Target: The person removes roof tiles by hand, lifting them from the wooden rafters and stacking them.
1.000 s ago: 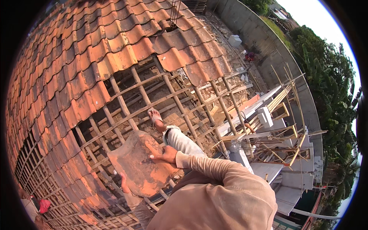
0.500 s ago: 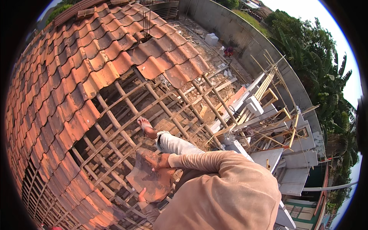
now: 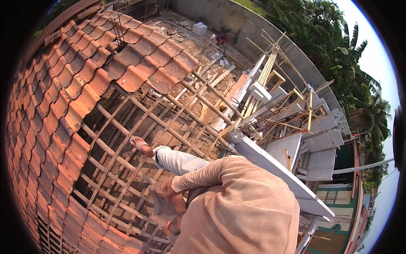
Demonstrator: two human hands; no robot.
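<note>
A weathered clay roof tile (image 3: 160, 205) is held low in front of my body, above the bare wooden roof frame, slightly blurred. My right hand (image 3: 174, 195), in a beige sleeve, is closed on its upper side. My left hand (image 3: 170, 227) grips its lower edge, partly hidden by my torso and sleeve. My sandalled foot (image 3: 140, 144) is braced on the roof poles, the leg in pale, torn jeans. Laid rows of orange tiles (image 3: 72, 110) lie to the left of the exposed battens (image 3: 116, 158).
Gaps between the poles (image 3: 177, 136) open onto debris below. Thin metal rods (image 3: 118, 30) stick up through the far tiles. On the right are pale panels (image 3: 279, 182) and a jumble of timber (image 3: 270, 67). A concrete wall (image 3: 237, 25) runs behind, with a person (image 3: 221, 39) near it.
The view has swung, so the roof appears shifted left. The tile and both hands have drawn closer to my body, and the tile is turned so less of its face shows.
</note>
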